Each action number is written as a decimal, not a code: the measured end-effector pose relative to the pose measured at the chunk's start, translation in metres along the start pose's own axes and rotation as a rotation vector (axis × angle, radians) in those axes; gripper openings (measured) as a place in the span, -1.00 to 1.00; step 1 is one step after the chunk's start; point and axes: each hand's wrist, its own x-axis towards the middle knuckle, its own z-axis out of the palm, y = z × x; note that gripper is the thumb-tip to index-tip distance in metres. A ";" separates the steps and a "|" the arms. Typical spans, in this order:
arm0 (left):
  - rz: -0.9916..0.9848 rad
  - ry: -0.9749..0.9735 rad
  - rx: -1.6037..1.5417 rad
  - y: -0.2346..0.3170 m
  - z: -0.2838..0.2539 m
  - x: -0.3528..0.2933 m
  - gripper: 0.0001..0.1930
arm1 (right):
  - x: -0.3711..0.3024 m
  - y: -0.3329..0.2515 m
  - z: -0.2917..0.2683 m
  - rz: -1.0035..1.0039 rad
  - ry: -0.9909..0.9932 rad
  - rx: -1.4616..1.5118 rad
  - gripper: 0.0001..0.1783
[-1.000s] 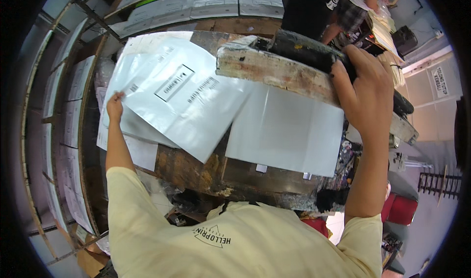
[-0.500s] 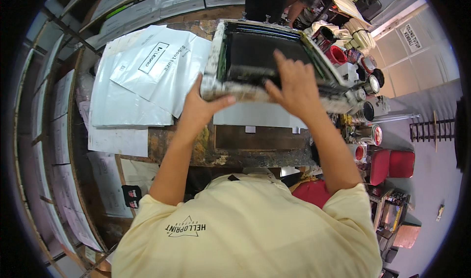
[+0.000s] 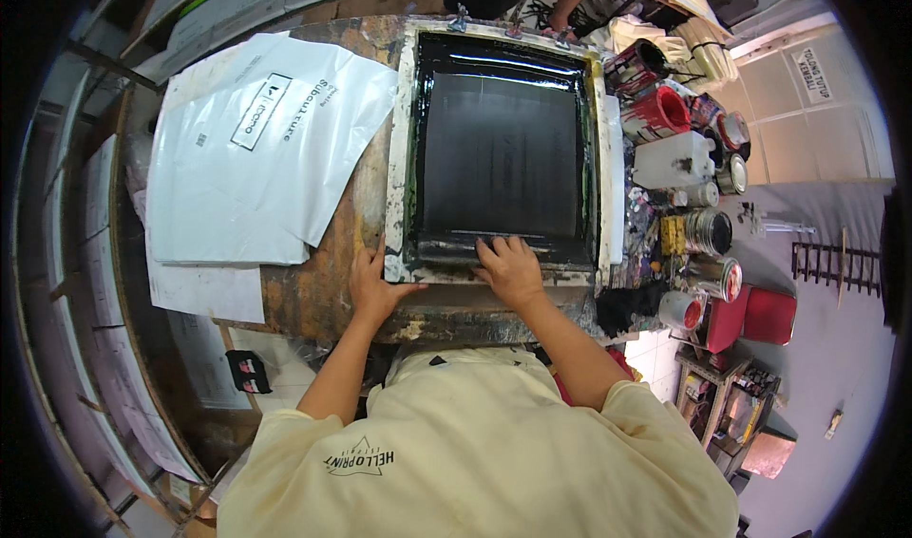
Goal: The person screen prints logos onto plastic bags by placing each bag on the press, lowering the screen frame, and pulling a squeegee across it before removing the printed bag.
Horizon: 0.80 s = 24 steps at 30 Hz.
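Observation:
A screen printing frame [image 3: 400,149] with black ink on its mesh [image 3: 503,153] lies flat on the worktable in front of me. At its near left corner, my left hand [image 3: 373,287] rests with thumb and forefinger spread along the two edges. My right hand [image 3: 511,270] reaches over the near edge, its fingers curled onto the dark bar of a squeegee [image 3: 444,249] lying across the near end of the mesh. The fingertips are partly lost against the black ink. Beneath the frame, a pale sheet [image 3: 616,196] shows only along the right side.
White printed plastic bags [image 3: 228,196] are stacked on the left of the worktable [image 3: 313,296]. Ink cans, a red tub [image 3: 657,113] and a white jug [image 3: 673,160] crowd the right side. Clamps [image 3: 461,20] sit at the frame's far edge. Another person's hand [image 3: 575,1] shows beyond.
The frame has come down from a raised tilt to lie flat, covering the pale sheet. Both my hands have moved lower and nearer to me with its front edge.

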 end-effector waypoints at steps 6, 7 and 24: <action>0.007 -0.033 0.055 -0.010 0.000 0.000 0.27 | 0.138 0.078 0.008 -0.014 0.103 -0.031 -0.42; 0.029 -0.022 0.066 -0.013 0.001 -0.001 0.28 | 0.167 0.094 0.009 -0.030 0.154 -0.039 -0.44; -0.192 -0.101 -0.494 0.007 -0.021 -0.009 0.05 | 0.214 0.127 -0.021 0.008 0.109 -0.042 -0.63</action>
